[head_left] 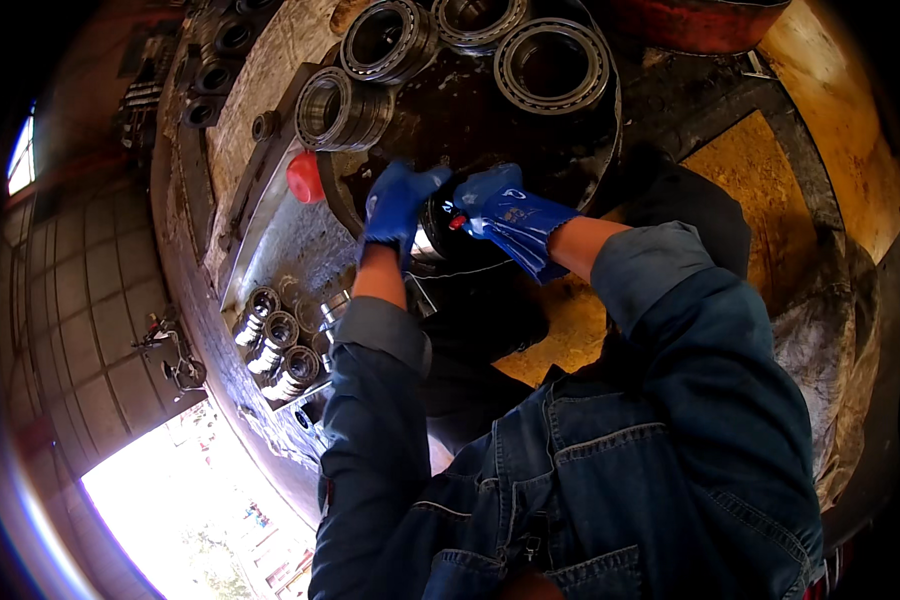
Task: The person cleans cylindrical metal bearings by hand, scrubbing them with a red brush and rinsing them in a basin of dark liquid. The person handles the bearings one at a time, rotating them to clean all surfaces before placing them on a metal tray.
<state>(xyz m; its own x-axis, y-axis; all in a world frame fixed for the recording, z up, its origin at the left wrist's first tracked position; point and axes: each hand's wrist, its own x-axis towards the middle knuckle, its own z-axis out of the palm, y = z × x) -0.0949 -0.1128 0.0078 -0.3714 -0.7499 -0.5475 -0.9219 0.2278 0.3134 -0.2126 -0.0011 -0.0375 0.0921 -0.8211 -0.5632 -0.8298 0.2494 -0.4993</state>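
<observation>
Both my hands wear blue rubber gloves and are close together at the near edge of a dark round table. My left hand (400, 205) grips the left side of a dark ring (433, 232), its thumb pointing inward along the top. My right hand (505, 205) is closed around a small red-and-white object (457, 218) at the ring's right side; its exact kind is hidden by the fingers. Part of the ring's lower inside looks shiny. Beyond my hands, large steel roller bearings (552, 68) lie on the table.
A red cup-like object (305, 178) stands left of my left hand. Several smaller bearings (282, 328) sit on a metal tray (288, 245) at the left. Brown cardboard (760, 170) lies at the right, and a red container (700, 25) stands at the far right.
</observation>
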